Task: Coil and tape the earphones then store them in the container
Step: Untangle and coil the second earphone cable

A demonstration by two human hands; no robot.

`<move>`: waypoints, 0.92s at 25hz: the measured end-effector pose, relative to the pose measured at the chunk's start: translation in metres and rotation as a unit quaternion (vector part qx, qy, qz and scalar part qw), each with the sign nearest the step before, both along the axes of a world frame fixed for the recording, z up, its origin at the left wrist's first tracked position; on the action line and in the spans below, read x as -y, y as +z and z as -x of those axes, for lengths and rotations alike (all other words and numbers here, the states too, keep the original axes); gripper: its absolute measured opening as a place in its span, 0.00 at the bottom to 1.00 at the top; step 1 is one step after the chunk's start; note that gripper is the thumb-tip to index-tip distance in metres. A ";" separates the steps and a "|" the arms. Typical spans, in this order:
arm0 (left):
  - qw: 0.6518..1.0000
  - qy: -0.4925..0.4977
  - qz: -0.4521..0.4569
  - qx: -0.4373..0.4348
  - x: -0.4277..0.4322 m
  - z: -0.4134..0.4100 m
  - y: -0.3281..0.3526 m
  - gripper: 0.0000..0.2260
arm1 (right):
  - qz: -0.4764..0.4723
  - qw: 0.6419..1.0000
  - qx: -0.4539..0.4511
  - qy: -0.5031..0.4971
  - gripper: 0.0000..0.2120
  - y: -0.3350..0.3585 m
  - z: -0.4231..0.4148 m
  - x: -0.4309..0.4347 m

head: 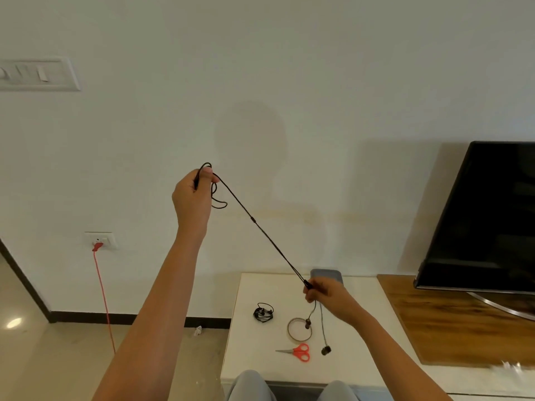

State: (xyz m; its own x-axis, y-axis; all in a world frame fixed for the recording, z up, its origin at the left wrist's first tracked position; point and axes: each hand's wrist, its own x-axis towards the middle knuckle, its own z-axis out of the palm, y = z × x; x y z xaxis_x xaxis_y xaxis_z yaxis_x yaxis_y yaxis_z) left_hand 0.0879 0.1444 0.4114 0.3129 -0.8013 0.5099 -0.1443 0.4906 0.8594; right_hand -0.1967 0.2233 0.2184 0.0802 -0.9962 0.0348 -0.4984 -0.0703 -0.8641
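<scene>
A black earphone cable (260,230) runs taut between my two hands. My left hand (192,195), raised high against the wall, pinches the plug end with a small loop hanging below it. My right hand (324,293), low over the white table (252,357), grips the cable where it splits. Two earbuds (325,350) dangle below that hand. A second, coiled pair of earphones (263,313) lies on the table. Beside it sit a tape roll (289,334) and red-handled scissors (299,352). A grey container (328,274) stands at the table's back edge, partly hidden by my right hand.
A black TV (486,215) stands on a wooden board (451,322) at the right. A red cord (104,299) hangs from a wall socket at the left. My knees (249,386) are at the table's front edge.
</scene>
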 end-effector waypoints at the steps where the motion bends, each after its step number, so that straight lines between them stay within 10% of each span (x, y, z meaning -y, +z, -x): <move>1: 1.000 -0.001 -0.003 -0.005 0.002 -0.002 0.002 0.15 | -0.010 1.000 -0.014 -0.006 0.09 -0.012 0.003 -0.003; 18: 0.964 -0.114 -0.109 0.213 -0.006 0.021 -0.038 0.16 | -0.202 0.958 -0.169 -0.114 0.14 -0.089 0.028 -0.020; 23: 0.908 -0.224 -0.121 0.333 -0.019 0.060 -0.057 0.14 | 0.053 0.985 0.121 -0.107 0.14 0.017 -0.040 -0.003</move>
